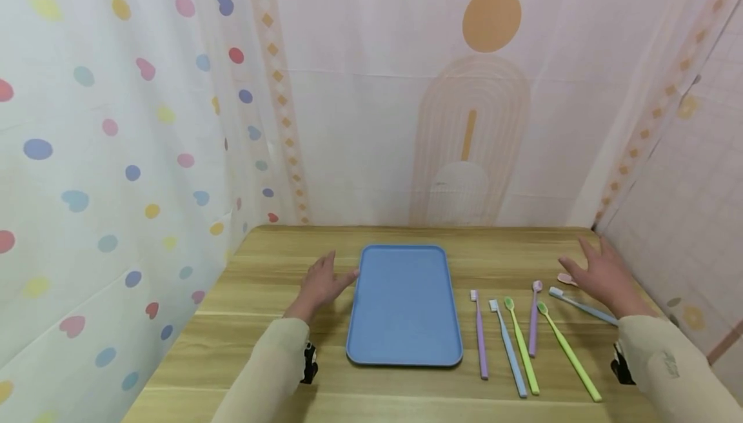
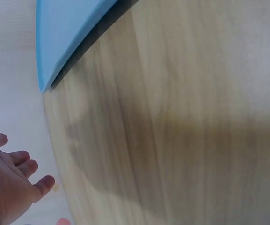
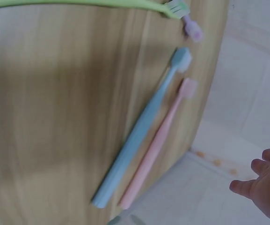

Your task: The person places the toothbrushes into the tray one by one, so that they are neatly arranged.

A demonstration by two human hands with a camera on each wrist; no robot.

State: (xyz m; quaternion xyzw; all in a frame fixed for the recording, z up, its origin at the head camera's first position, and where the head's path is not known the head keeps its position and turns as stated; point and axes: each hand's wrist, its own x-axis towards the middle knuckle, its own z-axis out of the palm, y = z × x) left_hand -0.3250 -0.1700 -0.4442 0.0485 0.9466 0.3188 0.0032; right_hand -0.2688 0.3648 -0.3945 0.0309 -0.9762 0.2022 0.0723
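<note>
In the head view my left hand (image 1: pixel 322 284) hovers at the left edge of a blue tray (image 1: pixel 405 307), fingers spread, holding nothing. My right hand (image 1: pixel 604 278), also spread and holding nothing, is above a pink toothbrush (image 3: pixel 156 145) and a blue toothbrush (image 3: pixel 137 133) at the table's right side; it partly hides the pink one in the head view. Between tray and right hand lie a purple toothbrush (image 1: pixel 480 339), another blue toothbrush (image 1: pixel 509 352), a green toothbrush (image 1: pixel 524 352), a second purple toothbrush (image 1: pixel 533 323) and a second green toothbrush (image 1: pixel 571 355).
The wooden table (image 1: pixel 290 242) backs onto a patterned curtain (image 1: pixel 360 120). A dotted curtain (image 1: pixel 133 216) hangs along the left, and a pale curtain (image 1: pixel 691 204) borders the right side. Both forearms wear light sleeves with dark wrist devices.
</note>
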